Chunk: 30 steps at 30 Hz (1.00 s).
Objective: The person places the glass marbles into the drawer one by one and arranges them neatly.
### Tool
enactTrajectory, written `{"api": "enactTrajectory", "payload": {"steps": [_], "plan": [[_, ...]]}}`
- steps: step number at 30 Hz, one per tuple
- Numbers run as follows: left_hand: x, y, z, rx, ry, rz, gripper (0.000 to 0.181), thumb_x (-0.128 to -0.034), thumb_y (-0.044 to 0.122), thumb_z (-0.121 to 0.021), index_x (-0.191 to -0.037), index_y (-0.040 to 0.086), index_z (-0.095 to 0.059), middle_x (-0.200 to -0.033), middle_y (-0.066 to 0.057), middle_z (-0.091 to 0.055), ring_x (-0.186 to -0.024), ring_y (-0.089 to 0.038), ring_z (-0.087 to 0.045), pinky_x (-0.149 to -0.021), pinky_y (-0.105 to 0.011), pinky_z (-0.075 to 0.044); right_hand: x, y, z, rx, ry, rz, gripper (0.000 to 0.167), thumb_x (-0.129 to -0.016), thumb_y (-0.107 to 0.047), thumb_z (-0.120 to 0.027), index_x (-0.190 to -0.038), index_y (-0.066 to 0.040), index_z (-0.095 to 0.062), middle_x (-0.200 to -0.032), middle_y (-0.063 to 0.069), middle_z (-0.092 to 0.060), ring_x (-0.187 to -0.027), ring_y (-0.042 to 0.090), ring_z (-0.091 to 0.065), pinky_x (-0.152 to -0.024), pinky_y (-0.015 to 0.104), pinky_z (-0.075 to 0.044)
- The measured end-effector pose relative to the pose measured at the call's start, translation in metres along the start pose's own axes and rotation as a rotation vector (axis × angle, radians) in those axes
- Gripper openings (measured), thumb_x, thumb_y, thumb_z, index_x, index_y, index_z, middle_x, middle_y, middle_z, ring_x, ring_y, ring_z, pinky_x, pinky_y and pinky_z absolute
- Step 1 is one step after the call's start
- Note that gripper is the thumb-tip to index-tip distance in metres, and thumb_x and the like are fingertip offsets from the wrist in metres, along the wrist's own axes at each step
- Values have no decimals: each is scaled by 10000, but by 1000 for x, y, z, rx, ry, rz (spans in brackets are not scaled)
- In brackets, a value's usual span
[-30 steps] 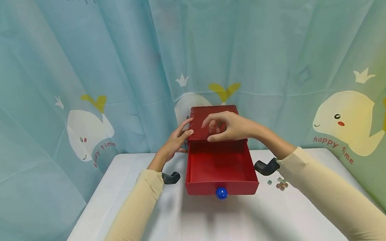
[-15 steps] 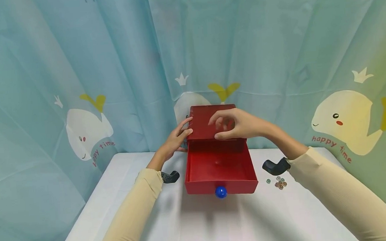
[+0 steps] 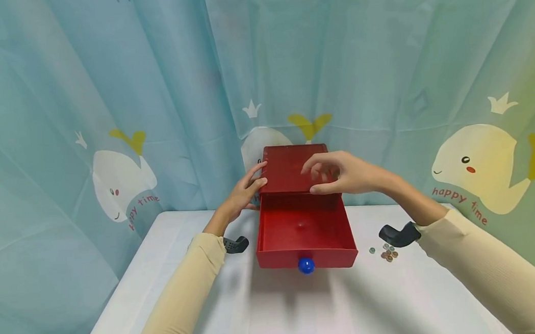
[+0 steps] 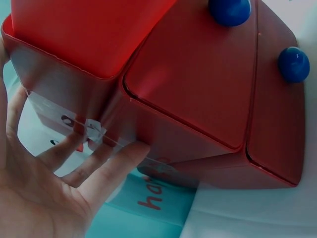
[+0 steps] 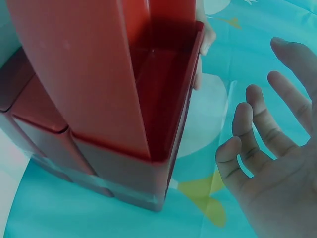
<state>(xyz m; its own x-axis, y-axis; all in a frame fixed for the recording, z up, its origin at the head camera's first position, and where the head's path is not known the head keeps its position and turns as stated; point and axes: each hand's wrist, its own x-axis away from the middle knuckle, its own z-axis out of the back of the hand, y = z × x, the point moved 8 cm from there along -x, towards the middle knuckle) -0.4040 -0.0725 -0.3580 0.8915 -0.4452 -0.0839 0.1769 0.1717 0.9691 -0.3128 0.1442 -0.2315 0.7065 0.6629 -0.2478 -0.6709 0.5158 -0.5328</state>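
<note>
A red drawer cabinet (image 3: 286, 167) stands on the table, its top drawer (image 3: 301, 229) pulled out, nothing visible inside. The blue round knob (image 3: 306, 266) is on the drawer's front. My left hand (image 3: 240, 196) rests against the cabinet's left side with fingers spread; in the left wrist view its fingertips (image 4: 141, 148) touch the wall near the clear tape. Above the right part of the cabinet top hovers my right hand (image 3: 348, 173), fingers loosely bent and holding nothing. The right wrist view shows that hand (image 5: 277, 173) apart from the cabinet (image 5: 119, 178).
Several small coin-like discs (image 3: 389, 255) lie on the white table (image 3: 202, 304) right of the drawer. Lower drawers with blue knobs (image 4: 294, 64) are closed beneath the top one. A blue-green curtain (image 3: 166, 91) with whale prints hangs behind and at both sides.
My right hand has moved to the right over the cabinet top, uncovering more of it. The left hand and the pulled-out drawer stay in place.
</note>
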Motion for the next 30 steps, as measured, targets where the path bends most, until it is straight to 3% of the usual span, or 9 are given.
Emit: {"api": "enactTrajectory", "payload": {"steps": [8, 17, 30], "plan": [[1, 1, -1, 2, -2, -8, 632, -1004, 454, -549, -1593, 417, -326, -1610, -117, -372, -1416, -357, -432, -914, -633, -537, 18, 3, 12, -24, 28, -7, 334, -884, -207, -824, -1189, -182, -691, -924, 11, -625, -829, 194, -609, -655, 281, -521], [2, 1, -1, 1, 2, -9, 635, -995, 471, -564, -1586, 423, -336, -1602, -105, -387, -1405, -341, -447, -893, -604, -559, 48, 15, 25, -25, 71, -38, 337, -900, -179, -808, -1213, -208, -686, -967, 7, -655, -793, 206, -645, -681, 287, -539], [4, 2, 0, 7, -3, -1, 631, -1005, 450, -552, -1592, 422, -325, -1603, -108, -379, -1413, -340, -434, -915, -620, -543, 91, 34, 35, -18, 128, -55, 345, -898, -116, -802, -1205, -209, -673, -895, 1, -642, -751, 179, -626, -661, 263, -539]]}}
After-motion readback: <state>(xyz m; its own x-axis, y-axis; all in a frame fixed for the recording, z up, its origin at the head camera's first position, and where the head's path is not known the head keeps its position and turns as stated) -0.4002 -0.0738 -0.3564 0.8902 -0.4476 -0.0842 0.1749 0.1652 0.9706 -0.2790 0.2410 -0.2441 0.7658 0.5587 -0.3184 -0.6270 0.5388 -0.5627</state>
